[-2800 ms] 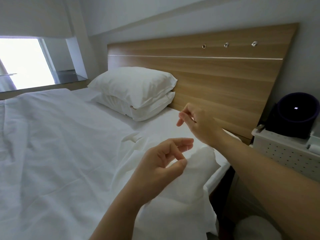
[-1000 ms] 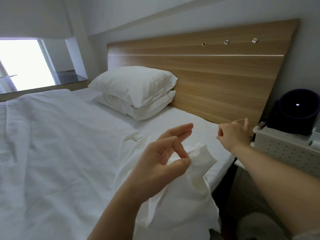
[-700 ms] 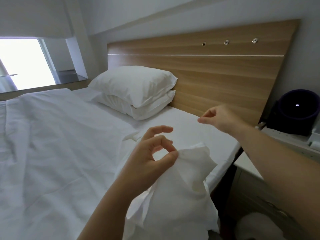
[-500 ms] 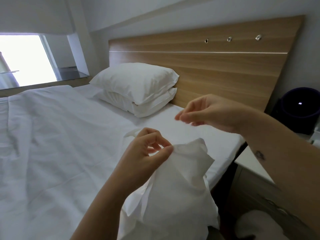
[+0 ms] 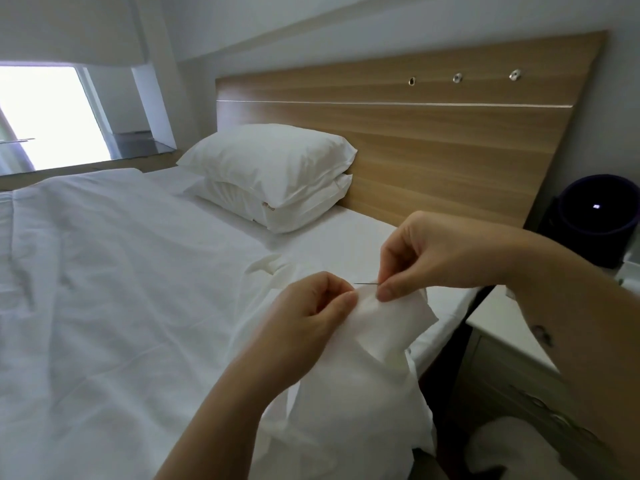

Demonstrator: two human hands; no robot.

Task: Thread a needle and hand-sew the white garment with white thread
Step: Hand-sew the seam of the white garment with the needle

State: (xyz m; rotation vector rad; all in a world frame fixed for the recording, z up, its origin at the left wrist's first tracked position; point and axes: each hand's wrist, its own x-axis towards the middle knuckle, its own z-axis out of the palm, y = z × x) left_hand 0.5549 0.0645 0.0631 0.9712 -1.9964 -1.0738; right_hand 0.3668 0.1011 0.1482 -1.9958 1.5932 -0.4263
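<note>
right hand (image 5: 440, 258) back at garment (image 5: 381, 327) (needle (image 5: 367, 283) pinched).

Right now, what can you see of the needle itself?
The needle is a thin, dark, straight sliver, metal by its look, lying almost level. The right hand pinches its right end between thumb and forefinger. The bare tip points toward the left hand, which pinches the white garment. The needle sits just above the garment's raised top edge; whether it pierces the cloth is too fine to tell. No thread shows.
</note>
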